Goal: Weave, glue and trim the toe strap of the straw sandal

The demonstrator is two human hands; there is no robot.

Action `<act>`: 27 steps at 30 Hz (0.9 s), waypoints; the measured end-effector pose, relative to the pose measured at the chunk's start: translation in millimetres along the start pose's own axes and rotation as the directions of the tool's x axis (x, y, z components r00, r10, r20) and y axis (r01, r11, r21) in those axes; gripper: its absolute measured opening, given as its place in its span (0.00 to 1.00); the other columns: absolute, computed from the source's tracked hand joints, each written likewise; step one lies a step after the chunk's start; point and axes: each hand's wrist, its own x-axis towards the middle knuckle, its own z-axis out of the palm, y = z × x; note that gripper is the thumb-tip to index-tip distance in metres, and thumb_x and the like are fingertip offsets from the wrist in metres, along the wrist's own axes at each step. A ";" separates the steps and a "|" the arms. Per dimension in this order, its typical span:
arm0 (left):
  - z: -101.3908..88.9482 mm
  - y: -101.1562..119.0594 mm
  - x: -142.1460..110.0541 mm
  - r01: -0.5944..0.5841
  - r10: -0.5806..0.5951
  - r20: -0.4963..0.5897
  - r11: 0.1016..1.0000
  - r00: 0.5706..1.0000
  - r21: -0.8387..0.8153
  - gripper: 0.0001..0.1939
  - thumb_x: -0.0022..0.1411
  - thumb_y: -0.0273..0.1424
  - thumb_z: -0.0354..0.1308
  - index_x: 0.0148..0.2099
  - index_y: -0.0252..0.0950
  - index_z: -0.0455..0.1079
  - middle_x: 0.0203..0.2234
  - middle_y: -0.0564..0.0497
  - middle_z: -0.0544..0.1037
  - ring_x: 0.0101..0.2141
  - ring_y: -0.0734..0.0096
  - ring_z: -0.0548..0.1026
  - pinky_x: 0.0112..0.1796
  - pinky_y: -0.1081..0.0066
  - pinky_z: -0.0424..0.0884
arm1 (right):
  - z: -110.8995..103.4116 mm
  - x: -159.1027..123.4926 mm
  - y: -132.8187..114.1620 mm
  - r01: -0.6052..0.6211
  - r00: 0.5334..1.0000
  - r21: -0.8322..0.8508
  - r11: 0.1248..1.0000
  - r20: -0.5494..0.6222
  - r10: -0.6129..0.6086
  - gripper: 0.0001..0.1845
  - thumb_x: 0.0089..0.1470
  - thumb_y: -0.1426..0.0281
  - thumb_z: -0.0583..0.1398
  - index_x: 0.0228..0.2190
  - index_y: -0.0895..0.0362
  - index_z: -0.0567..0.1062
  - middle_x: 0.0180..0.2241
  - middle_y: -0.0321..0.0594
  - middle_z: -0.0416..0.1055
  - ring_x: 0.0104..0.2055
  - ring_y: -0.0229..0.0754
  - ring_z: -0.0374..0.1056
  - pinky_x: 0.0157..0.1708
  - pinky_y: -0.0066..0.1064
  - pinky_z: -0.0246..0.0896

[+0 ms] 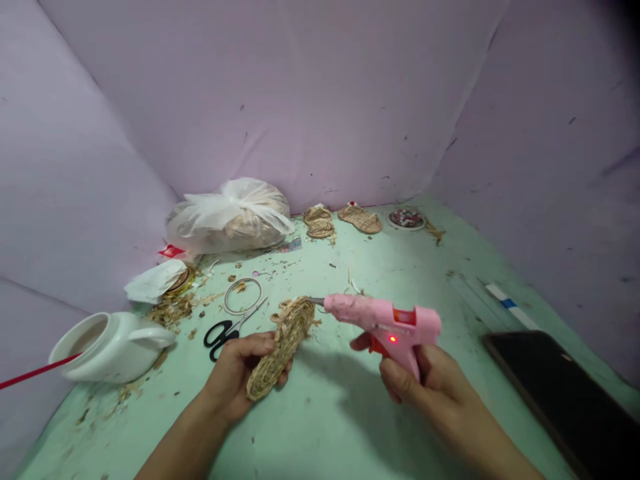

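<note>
Head view: the left hand (245, 370) is gripping a braided straw sole (281, 350) above the green desk (320, 433), while the right hand (425, 380) is clasping a pink glue gun (383, 320), its nozzle pointing at the sole's far end.

Glue gun (383, 319), 4 o'clock: pink plastic, low sheen; nozzle metal.
Woven piece (283, 347), 7 o'clock: braided straw-like fibre, rough, matt.
Scissors (234, 328), 8 o'clock: metal blades; black handles look plastic, smooth.
Jug (123, 350), 8 o'clock: white, smooth, glossy; ceramic or plastic, can't tell.
Bag (233, 217), 9 o'clock: thin translucent plastic, crinkled.
Phone (565, 400), 4 o'clock: dark screen, smooth, slightly glossy.
Back wall (320, 93), 12 o'clock: matt, creased; cloth or paper, unclear.
</note>
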 end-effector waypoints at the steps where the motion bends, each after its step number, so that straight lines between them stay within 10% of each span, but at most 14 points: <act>1: 0.2 -0.2 -0.1 -0.007 0.007 -0.004 1.000 1.000 0.002 0.12 0.35 0.27 0.57 0.26 0.26 0.73 0.18 0.43 0.73 0.21 0.66 0.70 0.21 0.71 0.66 | 1.2 -2.5 -0.6 0.038 0.999 -0.040 0.998 0.024 -0.037 0.14 0.52 0.61 0.54 0.36 0.56 0.72 0.35 0.43 0.73 0.24 0.38 0.64 0.22 0.29 0.61; 27: 0.6 -5.7 0.2 -0.068 0.070 -0.020 0.994 0.997 0.087 0.09 0.36 0.27 0.59 0.25 0.27 0.72 0.17 0.46 0.72 0.19 0.73 0.67 0.21 0.74 0.64 | 13.3 -2.6 -7.8 0.251 0.961 -0.208 0.945 0.167 -0.219 0.19 0.57 0.68 0.51 0.50 0.47 0.68 0.36 0.37 0.73 0.33 0.40 0.69 0.34 0.28 0.66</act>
